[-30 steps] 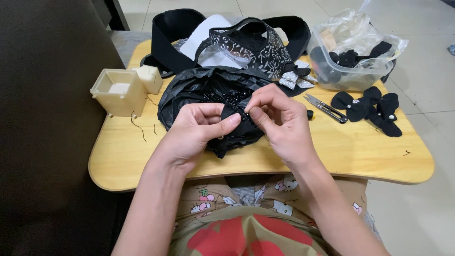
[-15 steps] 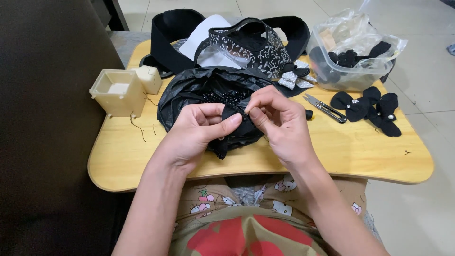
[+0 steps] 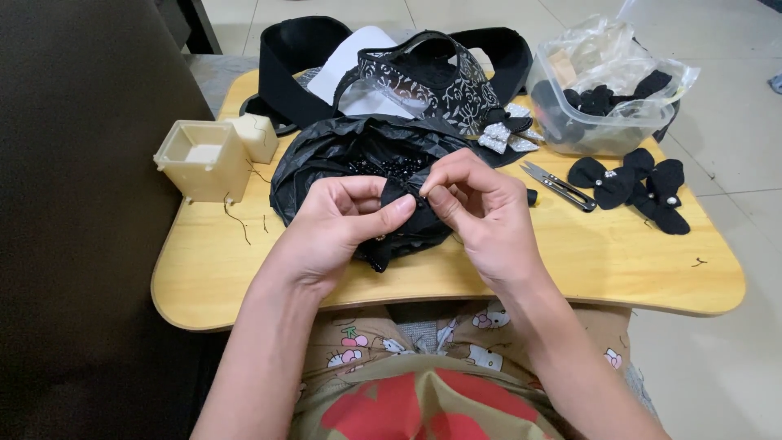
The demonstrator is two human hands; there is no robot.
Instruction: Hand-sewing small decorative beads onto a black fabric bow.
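Both hands' grip pinches the black fabric piece (image 3: 397, 194) between fingertips.

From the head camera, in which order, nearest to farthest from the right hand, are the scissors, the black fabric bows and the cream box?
From the right hand:
1. Scissors, just to its right.
2. Black fabric bows, farther right, past the scissors.
3. Cream box, far left, beyond the left hand.

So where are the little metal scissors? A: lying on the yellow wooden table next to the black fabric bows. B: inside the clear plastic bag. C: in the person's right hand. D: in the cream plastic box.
A: the little metal scissors lie flat on the yellow wooden table, just left of the black fabric bows, while the right hand pinches a small black fabric piece.
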